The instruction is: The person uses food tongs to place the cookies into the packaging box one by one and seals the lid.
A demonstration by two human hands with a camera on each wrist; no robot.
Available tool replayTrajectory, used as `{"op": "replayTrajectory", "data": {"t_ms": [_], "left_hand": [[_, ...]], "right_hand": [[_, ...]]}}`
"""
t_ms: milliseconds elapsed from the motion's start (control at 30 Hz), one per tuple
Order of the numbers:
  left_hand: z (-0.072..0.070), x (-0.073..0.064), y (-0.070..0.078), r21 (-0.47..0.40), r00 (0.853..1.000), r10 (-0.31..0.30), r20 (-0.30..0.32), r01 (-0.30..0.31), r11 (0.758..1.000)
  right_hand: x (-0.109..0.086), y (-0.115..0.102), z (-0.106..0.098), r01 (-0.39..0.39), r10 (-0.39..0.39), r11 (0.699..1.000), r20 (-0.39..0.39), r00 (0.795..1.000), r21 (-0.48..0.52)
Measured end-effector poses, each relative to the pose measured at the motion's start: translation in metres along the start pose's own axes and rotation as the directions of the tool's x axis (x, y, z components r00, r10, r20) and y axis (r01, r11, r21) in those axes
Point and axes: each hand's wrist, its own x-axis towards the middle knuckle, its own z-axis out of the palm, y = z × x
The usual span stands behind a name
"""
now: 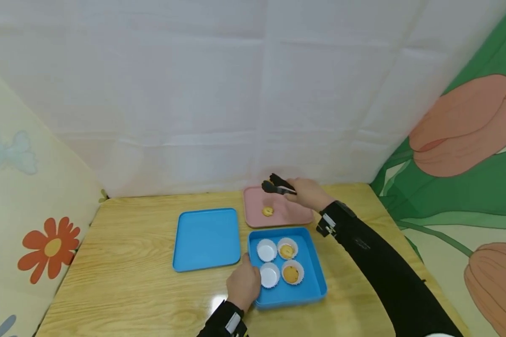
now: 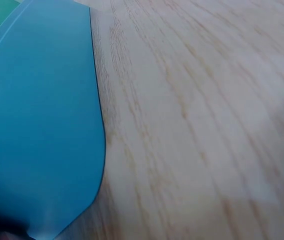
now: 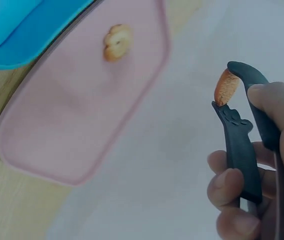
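My right hand point(image 1: 311, 194) grips dark tongs point(image 3: 239, 145) above the pink tray point(image 1: 293, 213). Between the tong tips is a small browned cookie point(image 3: 226, 87), held edge-on. Another cookie point(image 1: 268, 211), flower-shaped and pale gold, lies on the tray. In front of the tray is a square blue box point(image 1: 314, 283), its left wall gripped near the front corner by my left hand point(image 1: 243, 283). Four white paper cups stand inside it. The two right-hand cups hold one cookie each, a pale one point(image 1: 286, 252) behind and a browner one point(image 1: 293, 274) in front; the left-hand cups point(image 1: 267, 250) are bare.
A flat blue lid or tray point(image 1: 206, 239) lies on the wooden table point(image 1: 130, 271), left of the box. A white cloth point(image 1: 185, 93) hangs behind the table's far edge. Printed flower panels rise at both sides.
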Motion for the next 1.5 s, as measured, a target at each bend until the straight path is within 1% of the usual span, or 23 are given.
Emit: {"op": "replayTrajectory", "data": {"t_ms": [33, 100, 200, 267, 333, 500, 567, 733, 833, 967, 1067, 1133, 1233, 1333, 1500], "left_hand": [[-0.001, 0.001, -0.001, -0.005, 1.000, 0.004, 0.002, -0.004, 1.000], [-0.003, 0.004, -0.002, -0.007, 1.000, 0.011, 0.002, -0.011, 1.000], [-0.007, 0.009, -0.006, -0.005, 1.000, 0.003, 0.010, -0.003, 1.000], [-0.010, 0.012, -0.008, -0.003, 1.000, -0.007, 0.016, 0.007, 1.000], [-0.012, 0.014, -0.010, -0.005, 1.000, -0.018, 0.023, 0.018, 1.000], [-0.016, 0.020, -0.013, -0.004, 1.000, -0.027, 0.008, 0.027, 1.000], [-0.016, 0.021, -0.013, -0.004, 1.000, -0.029, 0.001, 0.029, 1.000], [-0.016, 0.024, -0.014, 0.002, 0.999, -0.050, 0.014, 0.050, 0.999], [-0.015, 0.024, -0.013, 0.003, 0.998, -0.065, 0.021, 0.065, 0.998], [-0.015, 0.023, -0.011, -0.002, 0.997, -0.069, 0.035, 0.069, 0.998], [-0.014, 0.023, -0.011, -0.002, 0.998, -0.060, 0.034, 0.060, 0.998], [-0.014, 0.023, -0.011, -0.003, 0.998, -0.053, 0.032, 0.053, 0.999], [-0.013, 0.022, -0.011, -0.005, 0.998, -0.048, 0.032, 0.048, 0.999], [-0.013, 0.021, -0.011, -0.008, 0.998, -0.049, 0.035, 0.049, 0.999], [-0.010, 0.018, -0.010, -0.012, 0.999, -0.048, 0.025, 0.048, 0.999]], "right_hand": [[-0.006, -0.002, -0.003, 0.003, -0.003, 1.000, -0.012, 1.000, 0.006], [-0.018, -0.005, -0.008, 0.035, -0.035, 0.999, -0.054, 0.998, -0.005], [-0.032, -0.012, -0.011, 0.108, -0.111, 0.994, -0.113, 0.987, -0.033], [-0.039, -0.018, -0.011, 0.152, -0.158, 0.987, -0.133, 0.978, -0.055], [-0.047, -0.024, -0.011, 0.183, -0.194, 0.979, -0.137, 0.971, -0.090], [-0.061, -0.038, -0.008, 0.206, -0.225, 0.963, -0.100, 0.969, -0.175], [-0.065, -0.042, -0.004, 0.208, -0.224, 0.960, -0.067, 0.972, -0.188], [-0.069, -0.048, 0.014, 0.208, -0.206, 0.950, 0.032, 0.978, -0.231], [-0.070, -0.049, 0.026, 0.213, -0.206, 0.940, 0.058, 0.977, -0.266], [-0.073, -0.050, 0.038, 0.208, -0.187, 0.942, 0.103, 0.977, -0.262], [-0.075, -0.050, 0.045, 0.205, -0.173, 0.945, 0.144, 0.974, -0.253], [-0.076, -0.050, 0.049, 0.217, -0.182, 0.939, 0.152, 0.972, -0.265], [-0.077, -0.049, 0.053, 0.246, -0.213, 0.927, 0.142, 0.967, -0.284], [-0.077, -0.049, 0.055, 0.271, -0.240, 0.916, 0.136, 0.961, -0.298], [-0.079, -0.049, 0.056, 0.295, -0.270, 0.905, 0.123, 0.955, -0.305]]}}
